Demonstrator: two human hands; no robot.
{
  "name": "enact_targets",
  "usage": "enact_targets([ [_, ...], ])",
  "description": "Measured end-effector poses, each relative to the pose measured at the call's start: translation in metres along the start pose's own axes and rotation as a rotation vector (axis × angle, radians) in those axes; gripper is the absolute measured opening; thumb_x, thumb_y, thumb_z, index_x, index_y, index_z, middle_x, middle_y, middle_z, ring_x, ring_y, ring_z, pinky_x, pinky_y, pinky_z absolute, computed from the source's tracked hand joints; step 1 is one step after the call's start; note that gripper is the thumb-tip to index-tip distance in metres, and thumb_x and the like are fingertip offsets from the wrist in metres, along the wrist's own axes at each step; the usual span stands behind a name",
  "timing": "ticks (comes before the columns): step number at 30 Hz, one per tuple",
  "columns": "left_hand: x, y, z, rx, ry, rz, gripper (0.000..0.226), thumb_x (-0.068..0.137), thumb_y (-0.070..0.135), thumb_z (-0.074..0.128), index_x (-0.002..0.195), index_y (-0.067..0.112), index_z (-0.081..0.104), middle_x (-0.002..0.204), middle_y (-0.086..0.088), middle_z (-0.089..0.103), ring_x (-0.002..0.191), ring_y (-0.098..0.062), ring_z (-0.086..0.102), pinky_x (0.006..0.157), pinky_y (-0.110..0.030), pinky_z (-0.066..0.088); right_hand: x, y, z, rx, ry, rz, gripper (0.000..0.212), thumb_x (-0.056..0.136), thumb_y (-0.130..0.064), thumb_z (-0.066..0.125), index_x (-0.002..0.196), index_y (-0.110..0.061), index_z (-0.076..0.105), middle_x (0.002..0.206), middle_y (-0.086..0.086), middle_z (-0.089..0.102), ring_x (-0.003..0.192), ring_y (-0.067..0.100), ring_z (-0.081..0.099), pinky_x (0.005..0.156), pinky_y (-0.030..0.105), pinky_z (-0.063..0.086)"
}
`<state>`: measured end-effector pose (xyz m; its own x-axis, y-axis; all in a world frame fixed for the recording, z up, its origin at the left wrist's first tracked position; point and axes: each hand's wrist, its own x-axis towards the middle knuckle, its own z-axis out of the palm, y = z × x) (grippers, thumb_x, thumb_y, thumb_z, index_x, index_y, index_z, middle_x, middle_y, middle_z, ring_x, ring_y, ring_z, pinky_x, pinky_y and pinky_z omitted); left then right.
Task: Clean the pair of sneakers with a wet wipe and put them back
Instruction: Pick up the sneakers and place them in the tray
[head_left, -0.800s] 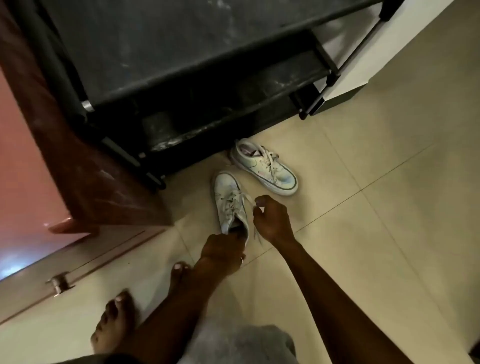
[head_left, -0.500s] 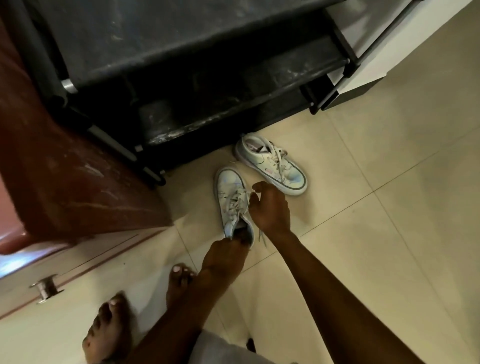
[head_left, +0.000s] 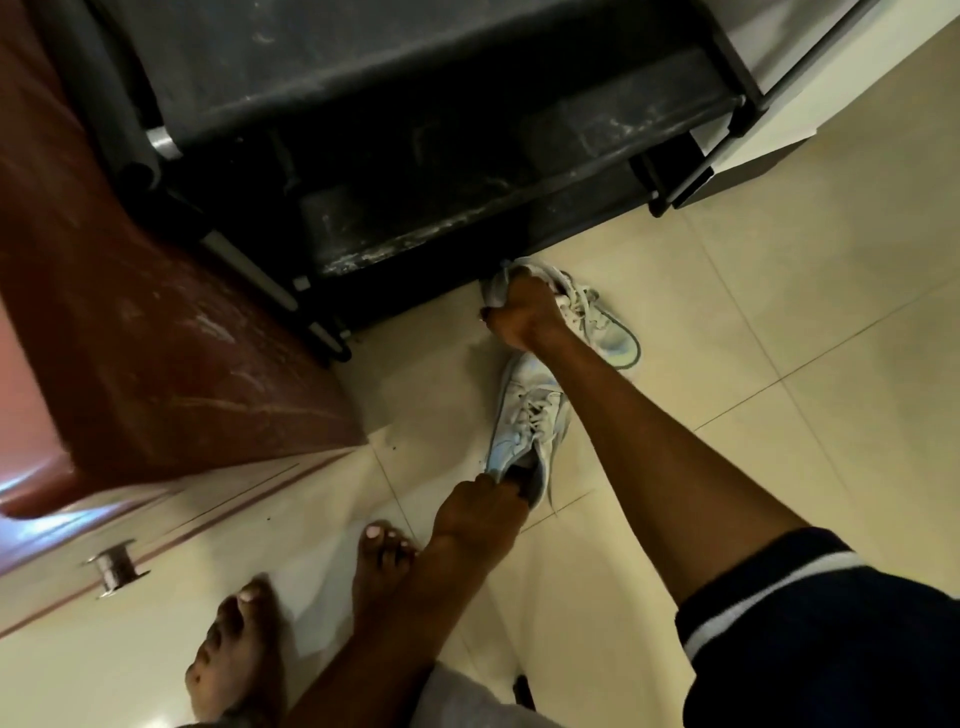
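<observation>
Two white lace-up sneakers lie on the beige tiled floor in front of a black shoe rack. The near sneaker (head_left: 524, 415) points away from me, and my left hand (head_left: 480, 512) grips its heel opening. The far sneaker (head_left: 605, 332) lies angled to the right, close to the rack's bottom shelf. My right hand (head_left: 522, 312) is curled round that sneaker's heel end. My right forearm crosses over the near sneaker's right side. No wet wipe shows.
The black shoe rack (head_left: 415, 156) fills the top of the view, with a dusty bottom shelf (head_left: 467, 228). A reddish-brown wooden door (head_left: 156, 338) stands at the left, above a metal door stopper (head_left: 111, 566). My bare feet (head_left: 244, 654) stand at lower left. Open floor (head_left: 779, 364) stretches right.
My right hand left the near sneaker's laces, reached forward and took hold of the far sneaker's heel. My left hand kept its grip on the near sneaker.
</observation>
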<state>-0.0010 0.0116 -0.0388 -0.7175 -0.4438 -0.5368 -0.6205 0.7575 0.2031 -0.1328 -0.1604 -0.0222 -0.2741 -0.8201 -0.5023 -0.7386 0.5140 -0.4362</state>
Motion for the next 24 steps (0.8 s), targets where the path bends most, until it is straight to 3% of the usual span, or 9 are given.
enact_targets([
  [4,-0.005,0.001,-0.003,0.025,-0.022,-0.009,0.03,0.108,0.011,0.04,0.133,0.002,0.055,0.126,-0.015,0.064,0.109,-0.029,0.065,0.076,-0.036,0.046,-0.021,0.009,0.023,-0.102,-0.026,-0.098,0.053,0.095,-0.025,0.06,0.141,-0.005,0.045,0.144,0.02,0.046,0.131,0.036,0.046,0.103,0.035,0.039],
  [8,0.0,-0.002,0.009,0.005,0.013,0.04,0.027,0.106,0.012,0.046,0.128,0.006,0.06,0.119,-0.011,0.067,0.104,-0.026,0.066,0.071,-0.035,0.045,-0.059,0.026,0.045,-0.191,0.067,-0.122,0.035,0.096,-0.025,0.056,0.125,-0.007,0.06,0.125,0.019,0.059,0.105,0.038,0.062,0.078,0.034,0.048],
  [13,0.01,-0.007,0.013,-0.205,0.439,-0.211,0.024,0.065,-0.001,0.06,0.054,0.018,0.071,0.05,0.0,0.063,0.037,-0.009,0.06,0.034,-0.017,0.041,-0.106,0.037,0.075,-0.239,-0.056,-0.26,0.029,0.094,-0.027,0.057,0.114,-0.008,0.066,0.112,0.015,0.062,0.094,0.036,0.064,0.069,0.034,0.045],
  [15,0.0,-0.008,-0.014,-0.512,0.29,-0.361,0.048,0.091,-0.01,0.045,0.067,0.023,0.071,0.059,0.002,0.064,0.043,0.004,0.059,0.047,-0.011,0.047,-0.116,0.037,0.082,-0.225,-0.106,-0.22,0.031,0.092,-0.037,0.057,0.1,-0.009,0.07,0.1,0.013,0.066,0.089,0.032,0.065,0.068,0.035,0.047],
  [16,0.032,-0.013,0.077,-0.357,0.251,-0.503,0.057,0.104,-0.003,0.032,0.07,0.023,0.07,0.065,0.0,0.065,0.049,0.005,0.06,0.053,-0.01,0.045,-0.119,0.036,0.082,-0.18,-0.124,-0.201,0.033,0.09,-0.04,0.055,0.091,-0.011,0.07,0.093,0.013,0.067,0.085,0.03,0.065,0.066,0.033,0.046],
  [18,0.083,-0.015,0.214,-0.38,0.311,-0.407,0.034,0.105,0.029,0.04,0.104,0.031,0.074,0.08,0.005,0.07,0.069,-0.005,0.071,0.054,-0.019,0.049,-0.124,0.034,0.075,0.008,-0.132,-0.178,0.034,0.087,-0.041,0.049,0.08,-0.016,0.07,0.082,0.01,0.069,0.079,0.026,0.066,0.063,0.031,0.044],
  [20,0.088,-0.021,0.244,-0.575,0.096,-0.266,0.032,0.09,0.048,0.058,0.119,0.042,0.071,0.084,0.01,0.072,0.076,-0.015,0.076,0.058,-0.023,0.048,-0.13,0.035,0.063,0.121,-0.033,-0.17,0.028,0.09,-0.035,0.049,0.085,-0.02,0.072,0.083,0.005,0.072,0.078,0.022,0.066,0.064,0.03,0.045],
  [22,0.04,-0.004,0.139,-0.46,0.236,-0.271,0.018,0.063,0.011,0.069,0.075,0.022,0.077,0.065,0.0,0.068,0.058,-0.019,0.068,0.047,-0.023,0.047,-0.14,0.039,0.052,0.132,0.128,-0.119,0.022,0.095,-0.027,0.051,0.093,-0.022,0.073,0.092,0.001,0.073,0.082,0.019,0.067,0.067,0.03,0.048],
  [24,-0.021,-0.007,-0.02,-0.465,0.275,-0.176,0.03,0.05,0.004,0.083,0.077,0.014,0.075,0.072,-0.005,0.071,0.065,-0.02,0.068,0.045,-0.027,0.049,-0.155,0.043,0.043,0.101,0.258,-0.019,0.021,0.097,-0.028,0.051,0.094,-0.022,0.07,0.094,-0.001,0.072,0.084,0.019,0.066,0.065,0.029,0.046],
])
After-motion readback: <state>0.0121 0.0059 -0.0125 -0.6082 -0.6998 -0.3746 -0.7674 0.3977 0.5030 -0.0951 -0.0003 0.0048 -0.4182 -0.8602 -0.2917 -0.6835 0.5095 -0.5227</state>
